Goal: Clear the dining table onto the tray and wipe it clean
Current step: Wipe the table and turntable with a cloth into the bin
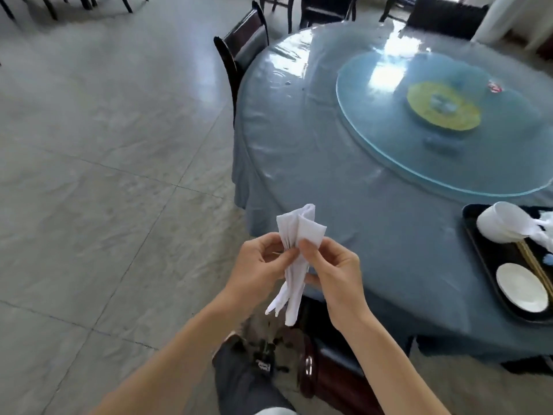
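Observation:
A white cloth [294, 235] hangs bunched between both hands, just off the near left edge of the round table [314, 151]. My left hand [257, 265] pinches its folds from the left. My right hand [332, 268] pinches it from the right with thumb and fingers. The table has a blue cover under clear plastic. At the right edge a black tray [478, 253] holds white cups [502, 223], a white saucer [522, 287] and chopsticks [535, 268].
A glass turntable [374, 139] in the table's middle carries a yellow plate [443, 106] and a small red-and-white item [495, 86]. Dark chairs [239, 43] stand at the far side and below my hands. Grey tiled floor [104, 145] spreads to the left.

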